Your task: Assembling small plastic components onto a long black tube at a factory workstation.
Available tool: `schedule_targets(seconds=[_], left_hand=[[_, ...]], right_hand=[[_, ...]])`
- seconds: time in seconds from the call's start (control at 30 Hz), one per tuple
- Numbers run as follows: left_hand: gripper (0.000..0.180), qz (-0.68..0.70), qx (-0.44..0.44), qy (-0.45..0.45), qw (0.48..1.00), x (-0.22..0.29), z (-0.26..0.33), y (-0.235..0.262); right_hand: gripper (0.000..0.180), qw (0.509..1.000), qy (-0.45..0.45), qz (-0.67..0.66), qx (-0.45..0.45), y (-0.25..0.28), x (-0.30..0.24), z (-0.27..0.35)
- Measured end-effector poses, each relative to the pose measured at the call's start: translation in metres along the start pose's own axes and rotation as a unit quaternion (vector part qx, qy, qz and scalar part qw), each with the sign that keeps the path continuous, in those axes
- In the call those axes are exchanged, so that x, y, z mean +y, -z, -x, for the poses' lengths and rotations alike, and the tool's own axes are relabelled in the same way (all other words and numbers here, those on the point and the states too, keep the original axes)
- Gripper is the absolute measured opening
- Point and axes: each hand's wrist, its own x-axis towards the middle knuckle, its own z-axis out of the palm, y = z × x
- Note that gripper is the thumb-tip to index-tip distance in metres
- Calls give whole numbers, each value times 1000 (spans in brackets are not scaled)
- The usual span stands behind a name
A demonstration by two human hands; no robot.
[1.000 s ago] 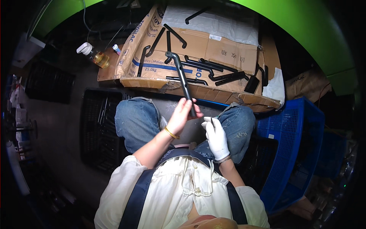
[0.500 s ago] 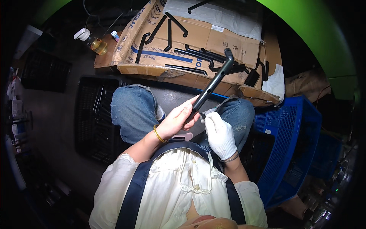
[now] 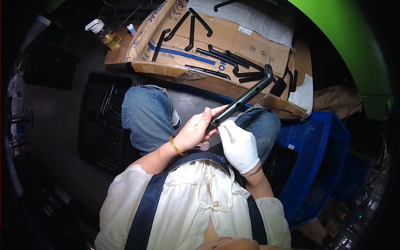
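- Your left hand [image 3: 193,133] is bare and wraps around the low end of a long black metal tube [image 3: 243,99]. Your thumb sticks up along it.
- The tube slants up and to the right over your knees. Its far end has a short bent piece that hangs just over the edge of the cardboard.
- Your right hand [image 3: 239,146] wears a white glove. Its fingers are curled and pinched right at the low end of the tube, touching it. You seem to hold something thin and small there, but it is too tiny to tell what it is.
- You have a gold bangle [image 3: 175,146] on your left wrist.
- Past your knees lies a flat cardboard box [image 3: 233,41]. More black bent tubes [image 3: 227,58] lie on it, some side by side and some crossing.
- A white sheet [image 3: 250,16] covers the far part of the cardboard.
- A small bottle of yellow liquid [image 3: 109,38] with a white cap stands at the left end of the cardboard.
- A black crate [image 3: 100,121] sits by your left leg, close to it.
- A blue plastic crate [image 3: 316,158] sits by your right leg.
- Nothing covers the tube between your hands and its bent end.
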Motion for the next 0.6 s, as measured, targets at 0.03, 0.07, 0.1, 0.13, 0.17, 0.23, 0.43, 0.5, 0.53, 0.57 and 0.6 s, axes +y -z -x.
schedule_targets(seconds=[0.03, 0.07, 0.1, 0.13, 0.17, 0.23, 0.43, 0.5, 0.53, 0.57, 0.6], left_hand=[[68, -15, 8, -2, 1000, 1, 0, -1], [68, -30, 15, -4, 999, 2, 0, -1], [68, -30, 15, -4, 999, 2, 0, -1], [68, -42, 12, -15, 999, 1, 0, 0], [67, -55, 10, -26, 998, 1, -1, 1], [67, -67, 12, -33, 997, -1, -2, 1], [67, -86, 17, -45, 995, -2, 0, 0], [67, -93, 11, -44, 995, -3, 0, -1], [67, -88, 9, -31, 996, -2, 0, -1], [68, -83, 7, -19, 996, -1, 0, -2], [68, -84, 7, -19, 996, -1, 0, -2]], right_hand=[[8, 1000, 24, 14, 13, -1, 2, 0], [10, 998, 48, 27, 26, -2, 3, 0], [10, 998, 48, 27, 26, -1, 2, 0], [8, 1000, 22, 16, 10, 0, 0, 0], [8, 1000, -4, 5, -6, 2, -2, -1], [8, 1000, 21, 12, 0, 4, -4, -1], [11, 994, 73, 75, 2, 4, -2, -3], [12, 995, 58, 84, -19, 6, 2, -3], [13, 993, 63, 90, -34, 8, 4, -4], [13, 992, 68, 97, -50, 10, 6, -5], [13, 992, 68, 96, -50, 12, 7, -5]])
